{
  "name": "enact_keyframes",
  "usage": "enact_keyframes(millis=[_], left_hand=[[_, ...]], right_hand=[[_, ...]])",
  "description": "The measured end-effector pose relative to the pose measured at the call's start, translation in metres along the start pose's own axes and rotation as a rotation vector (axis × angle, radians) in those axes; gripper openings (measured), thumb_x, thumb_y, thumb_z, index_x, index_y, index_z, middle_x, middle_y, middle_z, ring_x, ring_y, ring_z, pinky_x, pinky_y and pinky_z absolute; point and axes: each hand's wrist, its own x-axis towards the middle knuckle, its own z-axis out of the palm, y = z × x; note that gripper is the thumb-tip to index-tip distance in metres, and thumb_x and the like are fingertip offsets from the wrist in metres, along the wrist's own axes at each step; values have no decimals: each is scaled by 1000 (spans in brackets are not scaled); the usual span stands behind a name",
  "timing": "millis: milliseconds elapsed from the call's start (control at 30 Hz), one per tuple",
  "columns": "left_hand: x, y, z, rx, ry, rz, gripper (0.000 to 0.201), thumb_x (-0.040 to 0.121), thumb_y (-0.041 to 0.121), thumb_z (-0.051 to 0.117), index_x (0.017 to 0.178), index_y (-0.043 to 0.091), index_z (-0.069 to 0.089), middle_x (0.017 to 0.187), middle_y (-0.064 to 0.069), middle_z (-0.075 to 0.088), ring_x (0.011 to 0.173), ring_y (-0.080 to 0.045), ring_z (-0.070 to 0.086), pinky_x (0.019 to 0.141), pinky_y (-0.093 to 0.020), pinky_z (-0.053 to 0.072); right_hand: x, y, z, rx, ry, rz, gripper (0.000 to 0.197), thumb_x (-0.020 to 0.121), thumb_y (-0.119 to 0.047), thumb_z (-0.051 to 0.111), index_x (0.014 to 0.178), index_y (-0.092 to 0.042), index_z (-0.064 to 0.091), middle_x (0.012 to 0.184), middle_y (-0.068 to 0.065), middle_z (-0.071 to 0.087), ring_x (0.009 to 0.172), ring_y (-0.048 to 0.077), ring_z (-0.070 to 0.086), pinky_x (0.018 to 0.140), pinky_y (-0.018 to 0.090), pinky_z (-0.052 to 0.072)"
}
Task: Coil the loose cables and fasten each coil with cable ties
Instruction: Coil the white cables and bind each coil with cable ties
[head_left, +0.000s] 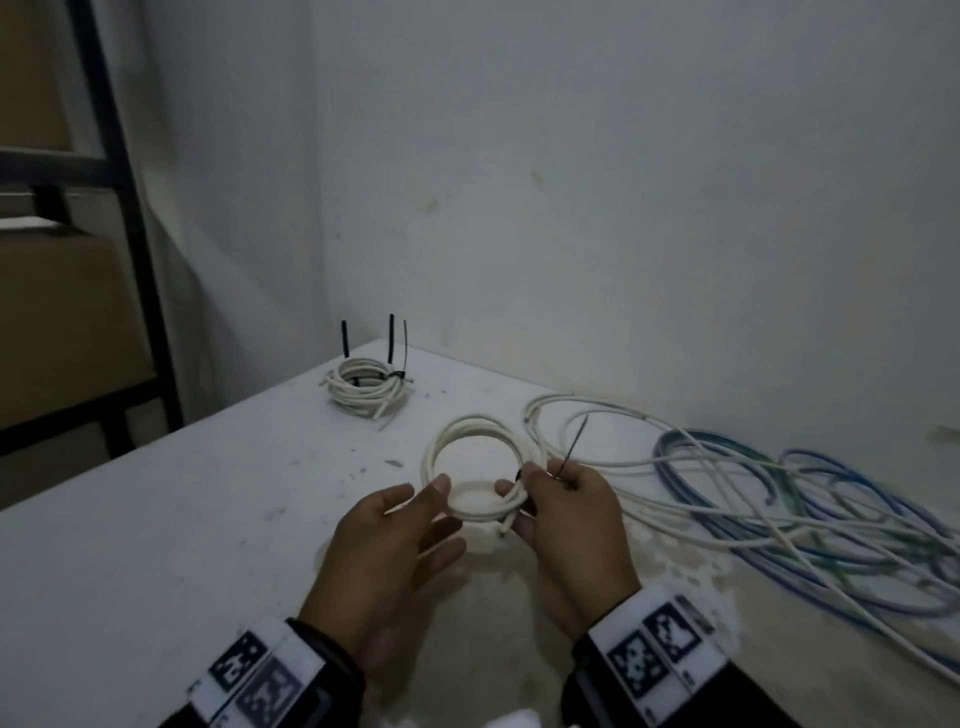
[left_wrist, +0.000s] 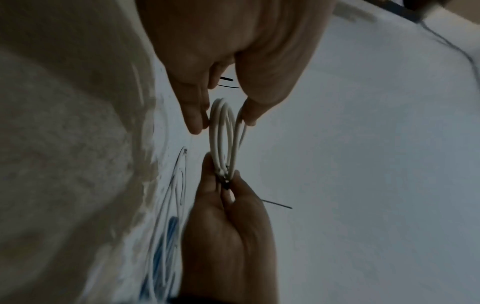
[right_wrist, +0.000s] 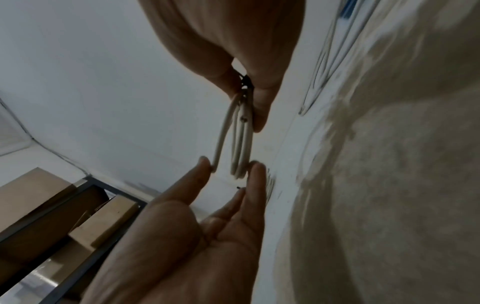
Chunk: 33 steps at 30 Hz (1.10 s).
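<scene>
A small coil of white cable (head_left: 480, 423) is held up just above the white table (head_left: 156, 519) between both hands. My left hand (head_left: 447, 501) pinches its left side lightly, thumb on top and straight fingers beneath; the left wrist view shows one strand of the coil (left_wrist: 221, 139) splayed out towards the thumb. My right hand (head_left: 519, 486) pinches the coil's right side, where a black cable tie (head_left: 574, 441) wraps the strands. The tie's thin tail sticks up past the knuckles. In the right wrist view the tie's head (right_wrist: 246, 81) sits between the right fingertips.
A tied white coil (head_left: 366, 389) with black tie tails standing up lies near the table's far corner. Loose white and blue cables (head_left: 779, 509) sprawl over the right side of the table. A dark shelf frame with cardboard boxes (head_left: 78, 312) stands at left. Walls close the back.
</scene>
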Motion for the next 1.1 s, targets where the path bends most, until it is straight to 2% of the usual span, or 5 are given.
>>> enact_keyframes(millis=[233, 567, 767, 933, 1100], left_hand=[[23, 22, -18, -77, 25, 95, 32, 90, 11, 60, 121, 16, 60, 96, -7, 75, 87, -19, 72, 76, -34, 59], [71, 41, -30, -165, 12, 119, 25, 92, 4, 53, 114, 2, 63, 102, -13, 73, 87, -19, 71, 80, -28, 56], [122, 83, -47, -116, 0, 134, 20, 95, 1, 44, 100, 3, 64, 85, -5, 74, 71, -9, 71, 72, -20, 55], [184, 113, -70, -73, 127, 96, 19, 96, -2, 44, 79, 0, 54, 54, -4, 66, 49, -9, 66, 54, -21, 57], [229, 115, -79, 50, 91, -33, 14, 95, -2, 46, 84, -4, 53, 80, -17, 61, 50, -17, 67, 48, -23, 56]], right_hand=[[15, 25, 58, -91, -96, -26, 47, 86, -19, 64, 127, -5, 46, 104, 13, 67, 90, 23, 68, 86, 45, 54], [44, 23, 89, -62, -227, -84, 47, 85, -8, 66, 130, -13, 49, 102, 16, 65, 83, 19, 70, 70, 27, 57], [61, 16, 79, -313, -375, -85, 77, 76, -40, 72, 141, -31, 33, 113, -3, 63, 100, 12, 63, 85, 37, 56], [81, 19, 56, -148, -211, 79, 44, 90, -27, 62, 131, -19, 46, 106, 4, 63, 94, 18, 66, 79, 39, 56], [97, 29, 40, -8, -153, 187, 16, 94, -17, 57, 107, -11, 60, 103, 10, 64, 91, 26, 65, 76, 43, 54]])
